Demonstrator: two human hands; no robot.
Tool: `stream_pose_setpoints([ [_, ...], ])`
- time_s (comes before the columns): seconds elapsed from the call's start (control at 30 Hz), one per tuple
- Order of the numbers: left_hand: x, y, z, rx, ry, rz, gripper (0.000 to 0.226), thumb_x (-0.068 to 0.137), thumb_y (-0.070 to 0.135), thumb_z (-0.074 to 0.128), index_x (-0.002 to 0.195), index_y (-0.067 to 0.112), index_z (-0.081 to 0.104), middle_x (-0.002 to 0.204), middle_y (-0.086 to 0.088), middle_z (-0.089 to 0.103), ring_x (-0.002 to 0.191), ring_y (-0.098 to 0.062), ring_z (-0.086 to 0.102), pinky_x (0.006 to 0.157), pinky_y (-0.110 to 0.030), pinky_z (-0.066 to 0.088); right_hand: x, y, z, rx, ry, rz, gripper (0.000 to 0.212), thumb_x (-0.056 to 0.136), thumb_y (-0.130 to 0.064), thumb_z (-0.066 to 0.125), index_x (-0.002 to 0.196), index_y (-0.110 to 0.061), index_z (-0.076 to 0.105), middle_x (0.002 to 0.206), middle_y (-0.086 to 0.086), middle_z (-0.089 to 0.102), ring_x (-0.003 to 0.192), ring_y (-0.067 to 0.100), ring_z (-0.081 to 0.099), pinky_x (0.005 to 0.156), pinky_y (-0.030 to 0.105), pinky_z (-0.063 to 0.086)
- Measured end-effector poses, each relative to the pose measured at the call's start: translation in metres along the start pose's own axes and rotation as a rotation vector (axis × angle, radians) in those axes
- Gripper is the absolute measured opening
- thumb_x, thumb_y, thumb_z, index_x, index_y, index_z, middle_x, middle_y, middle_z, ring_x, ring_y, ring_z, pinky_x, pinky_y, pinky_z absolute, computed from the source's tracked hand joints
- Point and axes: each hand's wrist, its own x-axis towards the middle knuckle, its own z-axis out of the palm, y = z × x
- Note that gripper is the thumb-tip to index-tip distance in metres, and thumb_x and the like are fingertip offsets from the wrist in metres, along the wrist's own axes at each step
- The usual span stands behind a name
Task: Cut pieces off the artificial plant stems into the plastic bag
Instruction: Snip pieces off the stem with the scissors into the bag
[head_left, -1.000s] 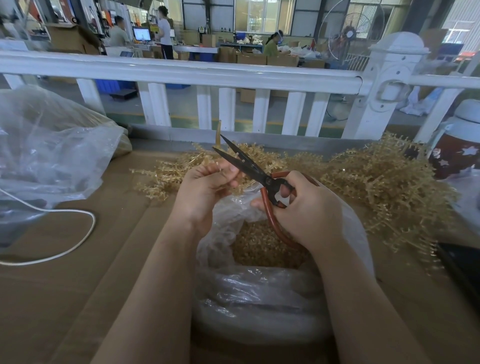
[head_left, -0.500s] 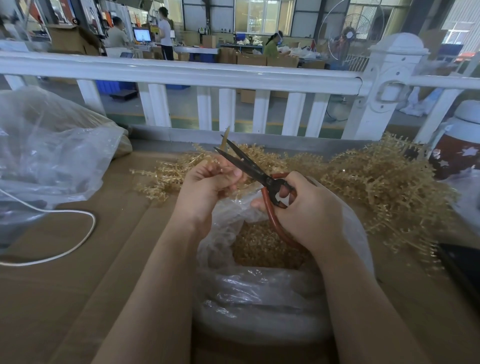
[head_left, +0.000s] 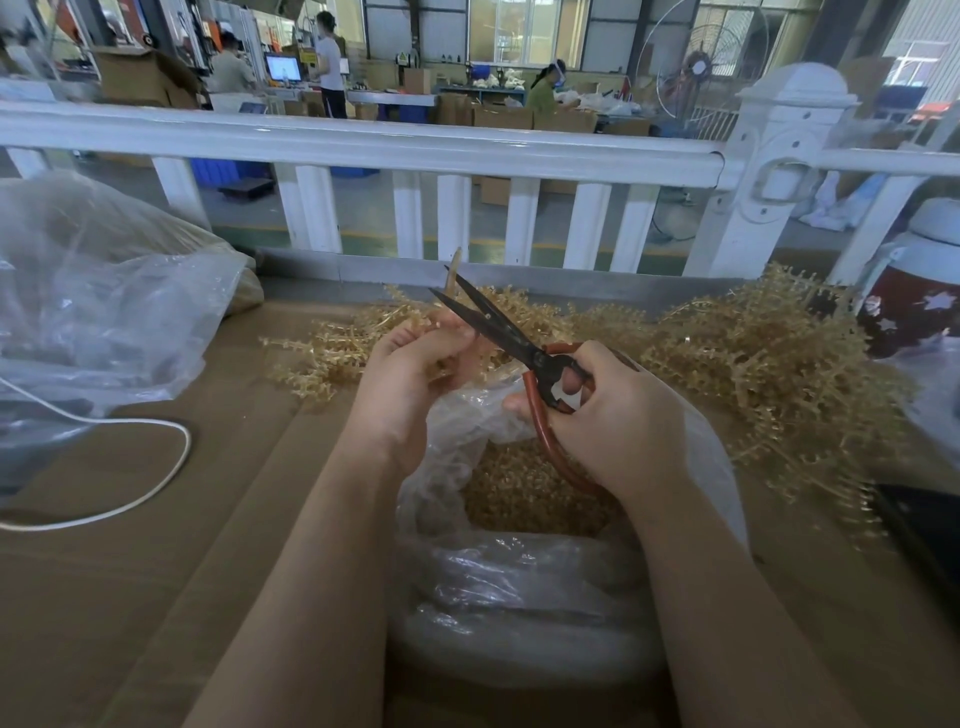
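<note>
Head view: left hand (head_left: 410, 371) pinches a stem (head_left: 453, 275) upright between open scissors (head_left: 498, 325) gripped by right hand (head_left: 618, 415).

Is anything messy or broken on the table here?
Nothing looks broken or spilled. The loose golden plant stems lie heaped behind the plastic bag, waiting to be cut. A white cord loops across the table on the left. It lies loose, well apart from the scissors.

Soft daylight, wide-angle edge distortion
</note>
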Motion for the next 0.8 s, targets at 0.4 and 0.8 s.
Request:
stream_pose_setpoints([
  [0.4, 0.0025, -0.0033, -0.0043, -0.081, -0.028, 0.029, 0.011, 0.079, 0.016, 0.070, 0.070, 0.022, 0.069, 0.081, 0.004, 0.073, 0.071, -0.005, 0.063, 0.067, -0.015, 0.049, 0.0000, 0.0041, -0.0031, -0.035, -0.102, 0.031, 0.054, 0.071, -0.081, 0.059, 0.080, -0.029, 0.050, 0.068, -0.020, 0.049, 0.061, -0.005, 0.046, 0.052, 0.008, 0.037],
  [0.8, 0.0029, -0.0068, -0.0038, -0.011, -0.036, 0.074, 0.010, 0.088, 0.004, 0.062, 0.081, 0.010, 0.064, 0.077, 0.006, 0.075, 0.072, -0.003, 0.068, 0.068, -0.013, 0.051, 0.0004, 0.0090, 0.0060, -0.017, -0.028, -0.004, 0.056, 0.071, -0.087, 0.048, 0.080, -0.032, 0.044, 0.064, -0.018, 0.051, 0.057, 0.000, 0.047, 0.050, 0.011, 0.033],
])
